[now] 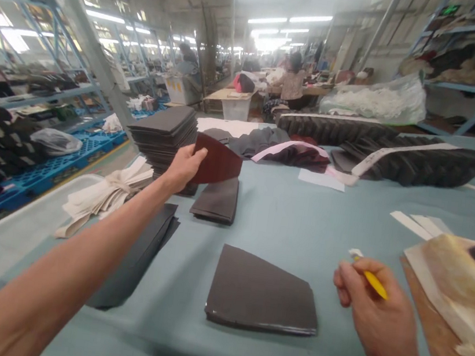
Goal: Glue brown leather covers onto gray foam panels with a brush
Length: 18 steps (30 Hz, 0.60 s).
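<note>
Gripping a reddish-brown panel (220, 164) by one end in the left hand (185, 166), at full stretch, with the thumb against the face turned this way. Held tilted above a low dark stack (218, 202); cannot tell whether touching it. Closed round a slim yellow tool (375, 285) in the right hand (380, 305), well apart from the left, whitish at the tip and lifted off the work. Judged as a piece-handling step: either laying the panel down by the left hand or taking it up from there, impossible to say which. Likely calling next for a steady left pinch, careful lining-up of edges if setting down, and keeping the tool's tip clear of the faces. Between the hands, nearer the body: a dark pile (264, 292), glossy along its near edge, perhaps from something brushed on. Just left of the left hand: a tall dark stack (163, 124). Under the left forearm: larger dark sheets (138, 264), partly hidden. Beyond both hands, across the blue-green desk (288, 225): overlapping rows of dark pieces (422, 167), crossed by pale strips.
</note>
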{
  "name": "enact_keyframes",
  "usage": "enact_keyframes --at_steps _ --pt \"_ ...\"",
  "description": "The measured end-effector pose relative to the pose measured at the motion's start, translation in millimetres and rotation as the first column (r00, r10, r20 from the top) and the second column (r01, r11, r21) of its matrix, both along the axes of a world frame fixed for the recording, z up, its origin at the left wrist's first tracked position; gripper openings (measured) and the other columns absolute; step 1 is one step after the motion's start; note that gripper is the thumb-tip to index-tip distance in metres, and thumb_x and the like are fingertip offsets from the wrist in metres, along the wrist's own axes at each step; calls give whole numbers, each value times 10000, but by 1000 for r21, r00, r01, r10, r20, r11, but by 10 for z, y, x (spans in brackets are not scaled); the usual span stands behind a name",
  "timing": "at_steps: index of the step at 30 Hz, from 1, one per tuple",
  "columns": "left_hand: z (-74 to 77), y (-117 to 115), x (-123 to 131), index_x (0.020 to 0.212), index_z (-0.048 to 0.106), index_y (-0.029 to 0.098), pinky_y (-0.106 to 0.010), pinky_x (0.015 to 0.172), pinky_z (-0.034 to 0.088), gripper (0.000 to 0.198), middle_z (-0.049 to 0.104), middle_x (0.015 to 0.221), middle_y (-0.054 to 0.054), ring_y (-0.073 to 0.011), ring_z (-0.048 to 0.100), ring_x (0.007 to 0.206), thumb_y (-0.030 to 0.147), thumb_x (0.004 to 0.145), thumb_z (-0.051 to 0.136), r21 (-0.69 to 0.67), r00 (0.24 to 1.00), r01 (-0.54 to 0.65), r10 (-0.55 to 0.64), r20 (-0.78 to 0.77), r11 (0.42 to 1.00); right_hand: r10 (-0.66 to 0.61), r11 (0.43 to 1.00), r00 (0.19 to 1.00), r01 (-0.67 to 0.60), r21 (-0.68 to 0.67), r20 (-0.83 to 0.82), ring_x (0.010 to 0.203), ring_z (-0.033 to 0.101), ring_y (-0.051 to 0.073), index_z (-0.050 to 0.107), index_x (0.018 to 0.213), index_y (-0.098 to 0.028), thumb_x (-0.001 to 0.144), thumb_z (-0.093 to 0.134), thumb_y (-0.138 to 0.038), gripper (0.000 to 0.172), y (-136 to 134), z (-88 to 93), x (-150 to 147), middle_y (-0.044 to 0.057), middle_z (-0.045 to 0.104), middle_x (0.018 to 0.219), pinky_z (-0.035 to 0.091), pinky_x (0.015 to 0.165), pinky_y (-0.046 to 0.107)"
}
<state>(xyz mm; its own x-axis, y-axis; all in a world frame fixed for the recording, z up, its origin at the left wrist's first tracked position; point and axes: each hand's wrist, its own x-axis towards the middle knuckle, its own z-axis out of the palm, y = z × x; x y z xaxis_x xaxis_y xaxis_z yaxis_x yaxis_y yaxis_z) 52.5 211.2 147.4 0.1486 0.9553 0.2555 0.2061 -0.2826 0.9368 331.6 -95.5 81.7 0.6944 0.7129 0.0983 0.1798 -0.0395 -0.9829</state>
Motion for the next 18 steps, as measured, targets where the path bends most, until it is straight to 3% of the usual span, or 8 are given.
enact_keyframes --at_steps 3,5,9,11,13,18 --pt "-87 170 21 1092 733 174 -360 1067 551 303 793 1094 -71 -262 700 1160 445 975 666 225 985 42 -2 -173 973 -74 997 994 76 -18 77 497 551 116 563 862 -239 782 814 -733 561 -143 -38 83 0 643 647 484 446 217" --pt "-283 140 4 1154 754 183 -393 1150 506 297 793 1191 -86 -275 690 1226 407 991 648 291 948 147 -50 -315 945 -86 995 992 89 -33 95 497 559 122 562 857 -242 799 800 -724 541 -212 -58 113 3 643 643 490 443 221" --pt "-810 -47 -102 1164 781 189 -483 1135 550 279 798 1240 -115 -283 739 1186 405 1010 695 240 797 394 -199 -571 887 -78 994 987 88 -66 140 481 558 134 564 824 -247 814 769 -695 493 -297 -78 146 2 615 605 488 423 235" --pt "-986 -117 -167 1233 752 172 -548 1154 546 339 772 1304 -123 -283 728 1231 446 1042 697 219 733 453 -221 -644 864 -83 992 984 96 -78 160 472 555 139 567 814 -250 820 756 -693 482 -323 -84 156 1 606 592 487 414 242" --pt "-1060 -155 -212 1293 735 170 -578 1191 521 343 745 1374 -146 -296 704 1300 417 1070 653 211 689 482 -219 -691 850 -77 993 982 91 -76 170 466 559 144 568 807 -254 811 763 -711 497 -341 -91 155 2 608 586 490 407 247" --pt "-1044 -213 -218 1383 726 210 -531 1243 489 405 723 1454 -168 -315 665 1393 230 1039 513 203 624 522 -209 -753 828 -65 997 989 70 -29 136 468 559 140 565 826 -261 805 804 -733 530 -385 -113 100 -8 615 591 490 408 239"
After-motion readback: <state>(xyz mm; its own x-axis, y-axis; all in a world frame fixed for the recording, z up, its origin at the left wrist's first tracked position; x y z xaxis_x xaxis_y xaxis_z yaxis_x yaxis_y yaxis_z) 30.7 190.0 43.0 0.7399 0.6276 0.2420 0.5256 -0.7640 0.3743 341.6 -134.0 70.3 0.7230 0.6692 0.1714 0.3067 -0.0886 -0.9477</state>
